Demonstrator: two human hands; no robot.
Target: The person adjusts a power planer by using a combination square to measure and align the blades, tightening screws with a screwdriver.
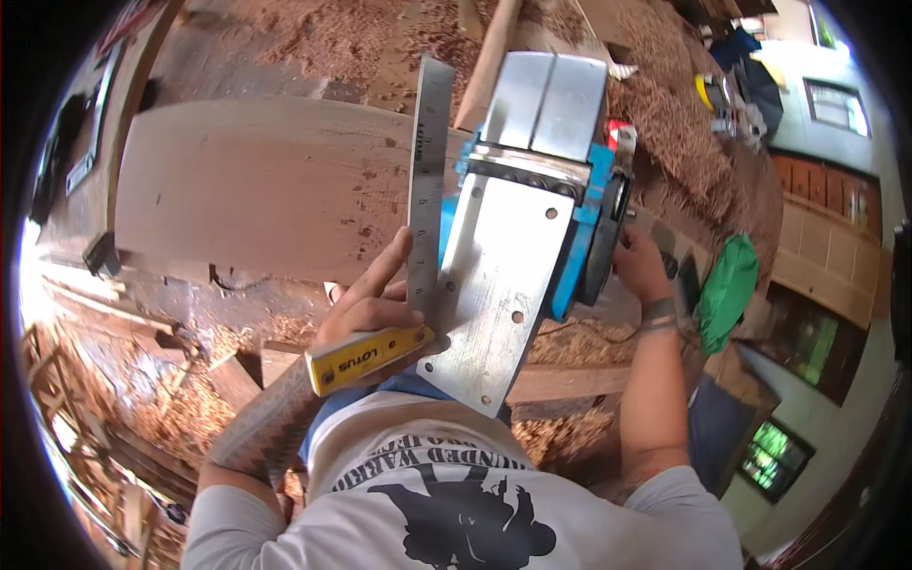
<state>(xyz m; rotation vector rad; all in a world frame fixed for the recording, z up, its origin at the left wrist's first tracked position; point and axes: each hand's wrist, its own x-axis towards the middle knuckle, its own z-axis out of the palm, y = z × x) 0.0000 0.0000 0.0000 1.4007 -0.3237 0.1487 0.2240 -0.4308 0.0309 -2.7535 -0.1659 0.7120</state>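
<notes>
An electric planer with a blue body lies sole up in front of me. Its broad metal rear plate faces me, and the grooved front plate points away. Between them the cutter drum shows. My left hand is closed around a try square with a yellow stock. The square's steel blade stands along the left edge of the planer's sole. At the planer's right side, by its black cover, my right hand has curled fingers against the tool; their tips are partly hidden.
Behind the square lies a wide reddish wooden board. Wood shavings are heaped at the back right and scattered around the floor. A green bag lies to the right. Wooden beams cross just in front of me.
</notes>
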